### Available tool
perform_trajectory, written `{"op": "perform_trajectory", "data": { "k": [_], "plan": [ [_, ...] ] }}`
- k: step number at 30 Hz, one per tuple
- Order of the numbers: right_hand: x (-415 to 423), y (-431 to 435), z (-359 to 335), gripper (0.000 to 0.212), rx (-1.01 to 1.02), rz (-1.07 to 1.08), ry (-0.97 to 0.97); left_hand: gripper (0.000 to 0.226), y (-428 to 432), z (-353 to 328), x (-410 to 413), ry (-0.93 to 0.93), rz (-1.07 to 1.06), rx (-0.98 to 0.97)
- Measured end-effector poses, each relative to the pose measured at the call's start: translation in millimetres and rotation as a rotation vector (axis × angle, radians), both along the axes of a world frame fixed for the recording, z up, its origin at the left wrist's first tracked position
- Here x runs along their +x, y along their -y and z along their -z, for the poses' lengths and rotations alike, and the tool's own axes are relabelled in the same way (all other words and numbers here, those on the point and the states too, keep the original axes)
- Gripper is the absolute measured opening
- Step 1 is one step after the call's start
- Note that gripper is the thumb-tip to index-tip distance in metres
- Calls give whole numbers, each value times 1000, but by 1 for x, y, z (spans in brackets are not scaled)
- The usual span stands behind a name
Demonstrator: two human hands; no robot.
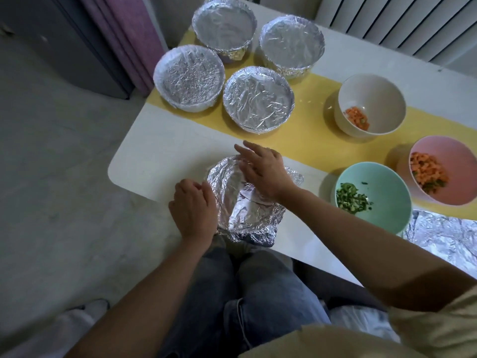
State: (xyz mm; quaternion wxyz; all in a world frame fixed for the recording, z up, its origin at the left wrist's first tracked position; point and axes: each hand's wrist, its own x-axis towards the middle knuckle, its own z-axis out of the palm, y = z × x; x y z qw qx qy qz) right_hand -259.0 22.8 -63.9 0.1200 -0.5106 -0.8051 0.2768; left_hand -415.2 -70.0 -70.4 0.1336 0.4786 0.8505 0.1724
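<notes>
A bowl loosely wrapped in crumpled aluminium foil (247, 215) stands at the near edge of the white table (160, 156). My left hand (193, 210) presses against the foil on the bowl's left side, fingers curved along it. Over the bowl's far rim, my right hand (260, 169) lies flat on the foil with straight fingers. The bowl's contents are hidden by the foil.
Several foil-covered bowls (258, 99) stand at the back on a yellow runner (309, 140). To the right are a white bowl (371, 86) with diced carrot, a pink bowl (454, 156) with carrot, and a green bowl (382, 187) with chopped greens. A foil sheet (444, 233) lies at the right edge.
</notes>
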Motion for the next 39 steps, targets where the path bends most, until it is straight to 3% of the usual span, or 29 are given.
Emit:
{"op": "perform_trajectory", "data": {
  "k": [4, 11, 15, 23, 34, 39],
  "plan": [
    [-4, 31, -10, 58, 228, 239, -41, 42, 0, -2, 6, -16, 111, 164],
    [-11, 89, 12, 66, 200, 337, 134, 55, -13, 12, 14, -12, 503, 131],
    [-6, 81, 18, 67, 140, 408, 79, 52, -16, 21, 10, 38, 463, 141],
    [2, 78, 28, 47, 144, 553, -316, 39, -20, 22, 6, 350, 295, 304],
    [3, 77, 32, 39, 34, 702, -447, 33, -19, 26, 5, 557, 72, 235],
    [8, 72, 31, 33, -127, 762, -552, 37, -20, 26, 4, 617, 46, 196]
  ]
}}
